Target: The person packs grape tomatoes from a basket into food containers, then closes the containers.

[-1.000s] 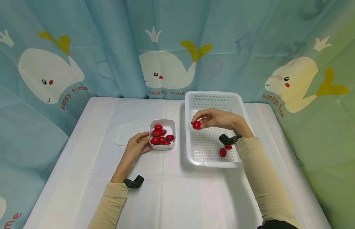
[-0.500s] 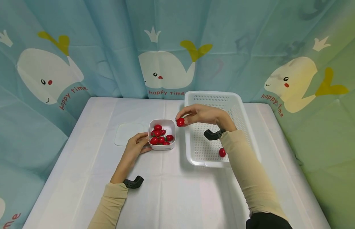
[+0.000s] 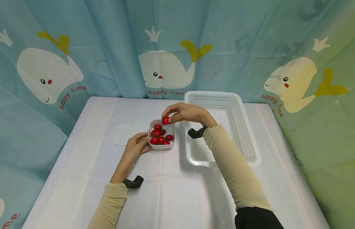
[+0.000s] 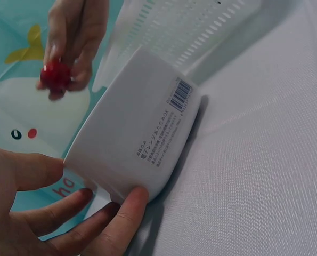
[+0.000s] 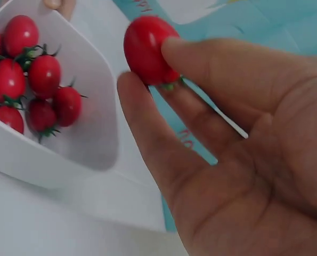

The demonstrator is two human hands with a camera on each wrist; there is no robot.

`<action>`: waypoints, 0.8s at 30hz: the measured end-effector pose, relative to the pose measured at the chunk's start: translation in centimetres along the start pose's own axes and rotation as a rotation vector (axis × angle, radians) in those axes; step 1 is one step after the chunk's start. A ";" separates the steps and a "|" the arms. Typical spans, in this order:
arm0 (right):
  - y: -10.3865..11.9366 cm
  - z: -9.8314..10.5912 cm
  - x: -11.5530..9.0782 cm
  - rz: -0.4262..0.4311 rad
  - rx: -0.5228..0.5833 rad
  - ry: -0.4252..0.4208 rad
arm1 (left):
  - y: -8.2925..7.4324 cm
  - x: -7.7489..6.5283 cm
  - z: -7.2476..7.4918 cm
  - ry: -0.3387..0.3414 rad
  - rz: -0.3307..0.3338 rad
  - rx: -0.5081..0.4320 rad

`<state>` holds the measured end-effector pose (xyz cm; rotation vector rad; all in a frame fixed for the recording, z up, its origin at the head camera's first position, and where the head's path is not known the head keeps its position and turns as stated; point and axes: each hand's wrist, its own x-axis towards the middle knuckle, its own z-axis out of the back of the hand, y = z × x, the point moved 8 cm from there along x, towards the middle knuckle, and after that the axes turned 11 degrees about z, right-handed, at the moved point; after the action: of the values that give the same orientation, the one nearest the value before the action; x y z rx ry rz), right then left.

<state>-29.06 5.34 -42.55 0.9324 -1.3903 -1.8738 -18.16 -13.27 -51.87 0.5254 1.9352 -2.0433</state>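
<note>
A red cherry tomato (image 5: 147,50) is pinched between the thumb and fingertips of my right hand (image 3: 187,113). That hand hovers over the back right part of a small white box (image 3: 162,147). Inside the box lie several cherry tomatoes (image 5: 45,76) with green stems. My left hand (image 3: 134,146) rests on the table at the box's left side, its extended fingers touching the wall. In the left wrist view a printed label with a barcode (image 4: 180,96) shows on the box's outer wall, and the held tomato is blurred above the rim.
A white perforated basket (image 3: 234,121) stands right of the box, partly covered by the right forearm. A flat translucent lid (image 3: 128,132) lies on the white tablecloth (image 3: 177,197) left of the box. A blue whale-print curtain (image 3: 108,63) hangs behind the table.
My right hand has carried the cherry tomato left from above the basket to above the box. The tomatoes seen in the basket earlier are now hidden by the forearm. My left hand stays put.
</note>
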 end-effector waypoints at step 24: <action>-1.0 -3.4 2.5 -0.131 -0.336 -0.357 | -0.1 -0.1 0.1 -0.003 0.000 -0.006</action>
<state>-27.73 1.74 -44.68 0.5510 -1.1714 -2.3686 -18.15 -13.34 -51.76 0.5202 1.9385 -2.0367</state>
